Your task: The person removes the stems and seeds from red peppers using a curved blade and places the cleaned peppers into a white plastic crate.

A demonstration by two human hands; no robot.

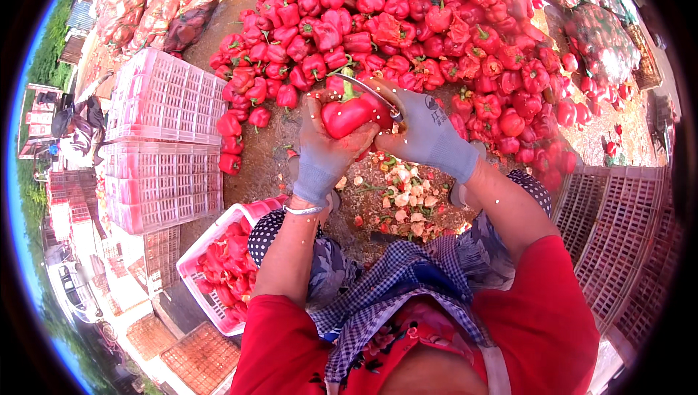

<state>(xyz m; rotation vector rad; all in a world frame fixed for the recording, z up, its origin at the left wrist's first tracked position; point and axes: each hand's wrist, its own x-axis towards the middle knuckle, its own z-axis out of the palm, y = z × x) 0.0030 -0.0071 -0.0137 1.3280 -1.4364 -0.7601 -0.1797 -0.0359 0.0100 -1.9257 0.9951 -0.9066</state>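
My left hand (325, 149), in a dirty grey-blue work glove, grips a red bell pepper (345, 118) from its left and near side. The pepper's green stem (348, 88) points away from me. In the same kind of glove, my right hand (425, 127) is closed around a small curved knife (377, 95). Its thin blade arcs across the stem end of the pepper, and most of the handle is hidden in the glove. Fingers of both hands nearly meet below the pepper. Small pale seeds are scattered around the hands.
A large heap of red peppers (392, 21) lies beyond my hands. Trimmed cores and seeds (405, 195) cover the ground between my feet. A pink crate (190, 264) with cut peppers stands left of my knee. Stacked crates (163, 184) are further left, more crates (618, 213) at right.
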